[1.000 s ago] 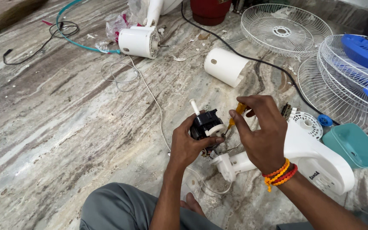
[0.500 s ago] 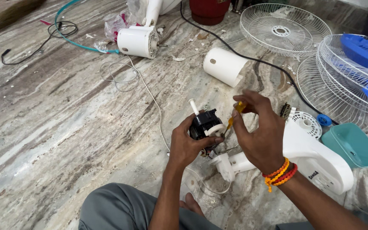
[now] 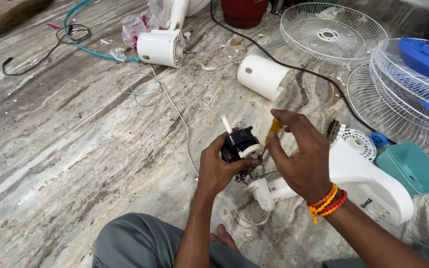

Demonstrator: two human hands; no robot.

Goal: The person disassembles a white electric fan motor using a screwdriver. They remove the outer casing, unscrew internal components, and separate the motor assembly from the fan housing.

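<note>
Down low, the left hand [image 3: 219, 166] curls around a black motor [image 3: 238, 143], while the right hand [image 3: 299, 156], wrist bent, pinches a yellow screwdriver [image 3: 272, 128] against it.

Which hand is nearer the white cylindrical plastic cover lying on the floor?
Right. The right hand sits just below the white cylindrical plastic cover; the left hand is lower and farther left.
</note>
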